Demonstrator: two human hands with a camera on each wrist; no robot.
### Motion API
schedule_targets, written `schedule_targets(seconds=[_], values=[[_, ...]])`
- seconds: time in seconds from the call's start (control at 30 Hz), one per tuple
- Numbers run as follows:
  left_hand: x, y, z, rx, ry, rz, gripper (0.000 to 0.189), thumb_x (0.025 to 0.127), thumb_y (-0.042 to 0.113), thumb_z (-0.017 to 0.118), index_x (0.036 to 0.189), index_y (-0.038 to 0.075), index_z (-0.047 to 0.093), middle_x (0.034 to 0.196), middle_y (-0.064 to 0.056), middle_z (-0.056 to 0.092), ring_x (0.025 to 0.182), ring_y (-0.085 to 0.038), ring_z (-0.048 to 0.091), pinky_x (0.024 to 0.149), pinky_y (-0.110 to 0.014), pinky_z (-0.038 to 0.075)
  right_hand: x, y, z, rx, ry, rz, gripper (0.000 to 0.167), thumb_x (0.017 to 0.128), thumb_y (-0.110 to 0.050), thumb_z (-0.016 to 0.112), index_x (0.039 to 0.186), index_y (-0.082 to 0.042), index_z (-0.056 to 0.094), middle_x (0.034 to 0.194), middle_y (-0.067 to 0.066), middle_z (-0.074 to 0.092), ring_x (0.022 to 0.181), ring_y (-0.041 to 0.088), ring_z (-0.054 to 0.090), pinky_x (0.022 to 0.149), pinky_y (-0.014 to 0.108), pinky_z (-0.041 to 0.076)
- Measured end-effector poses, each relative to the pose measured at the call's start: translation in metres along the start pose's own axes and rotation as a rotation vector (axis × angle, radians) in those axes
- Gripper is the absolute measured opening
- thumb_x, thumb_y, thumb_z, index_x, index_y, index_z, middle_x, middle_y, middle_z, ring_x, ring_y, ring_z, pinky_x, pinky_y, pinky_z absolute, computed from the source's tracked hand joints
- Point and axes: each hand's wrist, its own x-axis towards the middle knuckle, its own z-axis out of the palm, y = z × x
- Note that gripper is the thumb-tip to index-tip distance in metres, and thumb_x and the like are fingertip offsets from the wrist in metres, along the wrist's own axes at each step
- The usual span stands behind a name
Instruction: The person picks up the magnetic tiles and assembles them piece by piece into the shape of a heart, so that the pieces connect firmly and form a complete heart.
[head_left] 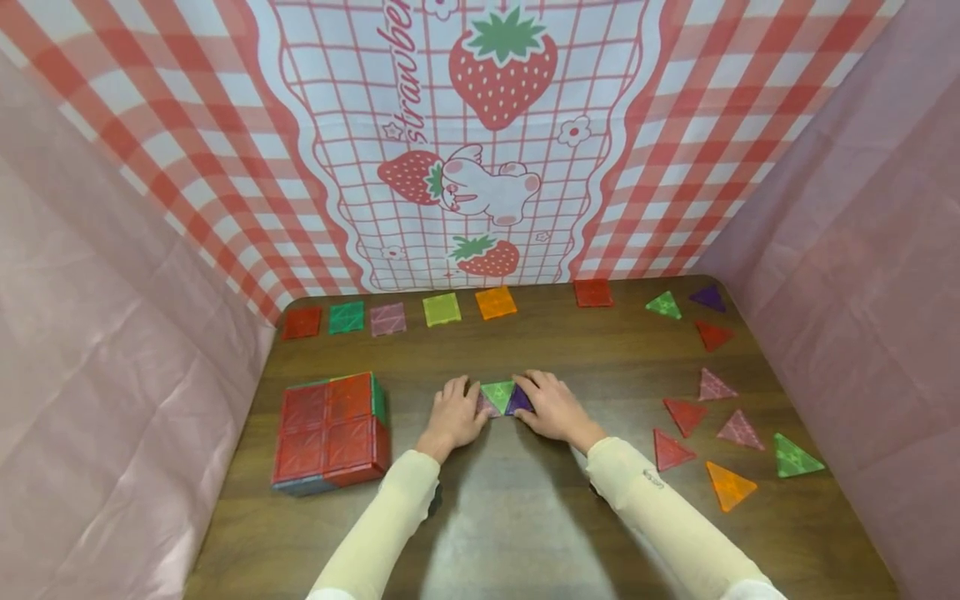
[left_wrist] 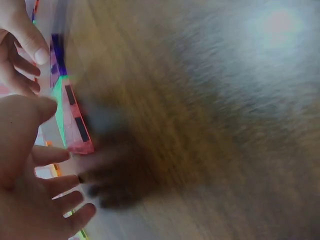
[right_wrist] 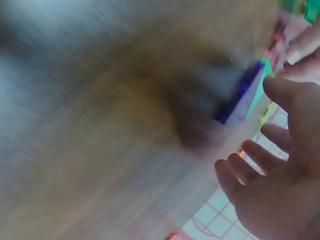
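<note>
Three triangular magnetic tiles lie edge to edge in a short strip at the middle of the table: a pink triangle (head_left: 485,406), a green triangle (head_left: 497,393) and a purple triangle (head_left: 518,402). My left hand (head_left: 454,414) holds the pink end between thumb and fingers, partly covering it. At the other end my right hand (head_left: 555,407) grips the purple triangle, its thumb on the near side and fingers on the far side. Dark magnet strips show along the edge of the pink triangle (left_wrist: 76,120) in the left wrist view.
A box built of red square tiles (head_left: 327,429), with green and blue sides, stands left of the hands. Several square tiles (head_left: 442,309) line the table's back edge. Loose triangles, among them an orange triangle (head_left: 729,486), are scattered at the right. Cloth hangs behind and beside the table.
</note>
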Motion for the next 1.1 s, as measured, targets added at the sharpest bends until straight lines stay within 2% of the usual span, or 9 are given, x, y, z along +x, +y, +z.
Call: schedule_targets(seconds=[0.1,0.2,0.4,0.53,0.67,0.73,0.8,0.97,1.1], values=[[0.003,-0.002,0.0,-0.013,-0.033,-0.041,0.06,0.101,0.042,0.06,0.145,0.003,0.052,0.154,-0.023,0.04,0.143,-0.04,0.037,0.114,-0.055,0.034,0.006,0.001,-0.002,0.006,-0.075,0.021,0.065,0.094,-0.037,0.072,0.149,-0.009,0.051,0.143,0.022,0.052,0.129,0.044,0.051,0.102,0.06,0.045],[0.006,-0.001,0.001,-0.039,-0.018,-0.034,0.054,0.099,0.038,0.064,0.138,0.003,0.056,0.151,-0.023,0.043,0.141,-0.04,0.04,0.112,-0.055,0.037,0.01,0.002,-0.003,0.007,-0.136,0.031,0.063,0.096,-0.04,0.069,0.149,-0.012,0.051,0.145,0.022,0.05,0.131,0.044,0.049,0.104,0.061,0.044],[0.009,0.004,0.001,-0.119,0.004,-0.019,0.043,0.095,0.027,0.07,0.128,0.002,0.057,0.143,-0.023,0.047,0.135,-0.041,0.043,0.11,-0.054,0.039,0.008,0.003,-0.002,0.021,-0.121,0.027,0.062,0.094,-0.038,0.073,0.144,-0.008,0.054,0.141,0.021,0.053,0.129,0.044,0.05,0.104,0.06,0.045],[0.01,0.011,-0.001,-0.13,-0.039,-0.019,0.057,0.093,0.029,0.072,0.138,0.001,0.053,0.148,-0.023,0.044,0.137,-0.04,0.041,0.111,-0.054,0.037,0.009,0.002,-0.004,0.023,-0.164,0.014,0.064,0.096,-0.04,0.069,0.147,-0.005,0.051,0.146,0.024,0.048,0.133,0.045,0.047,0.106,0.06,0.042],[0.008,0.016,-0.002,-0.107,-0.078,-0.031,0.069,0.09,0.037,0.077,0.143,0.001,0.051,0.153,-0.022,0.04,0.141,-0.04,0.038,0.113,-0.053,0.036,0.008,0.003,-0.004,0.038,-0.173,0.012,0.061,0.093,-0.041,0.072,0.141,-0.006,0.055,0.145,0.023,0.048,0.132,0.045,0.047,0.106,0.061,0.042],[0.008,0.017,-0.002,-0.115,-0.05,-0.025,0.066,0.087,0.035,0.081,0.138,0.002,0.053,0.147,-0.022,0.044,0.136,-0.039,0.042,0.111,-0.052,0.038,0.009,0.004,-0.004,0.05,-0.155,0.022,0.06,0.09,-0.041,0.076,0.136,-0.008,0.057,0.14,0.02,0.051,0.128,0.042,0.05,0.104,0.059,0.044],[0.01,0.018,-0.001,-0.133,-0.008,-0.009,0.061,0.084,0.031,0.084,0.13,0.005,0.054,0.134,-0.019,0.052,0.126,-0.037,0.05,0.105,-0.05,0.043,0.009,0.005,-0.004,0.078,-0.131,0.04,0.058,0.086,-0.04,0.08,0.13,-0.009,0.057,0.132,0.016,0.056,0.121,0.038,0.055,0.1,0.055,0.048],[0.021,0.024,-0.001,-0.158,0.088,0.059,0.045,0.086,0.021,0.083,0.118,0.01,0.053,0.102,-0.007,0.065,0.092,-0.027,0.066,0.083,-0.044,0.054,0.008,0.013,-0.012,0.151,-0.059,0.1,0.043,0.086,-0.029,0.083,0.116,-0.015,0.055,0.107,0.007,0.069,0.093,0.024,0.067,0.078,0.044,0.057],[0.04,0.03,-0.009,-0.128,0.166,0.097,0.022,0.091,0.013,0.075,0.11,0.009,0.063,0.098,-0.006,0.069,0.088,-0.025,0.07,0.078,-0.044,0.058,0.013,0.027,-0.029,0.133,0.027,0.095,0.021,0.091,-0.019,0.077,0.107,-0.014,0.064,0.098,0.006,0.072,0.081,0.02,0.067,0.069,0.043,0.056]])
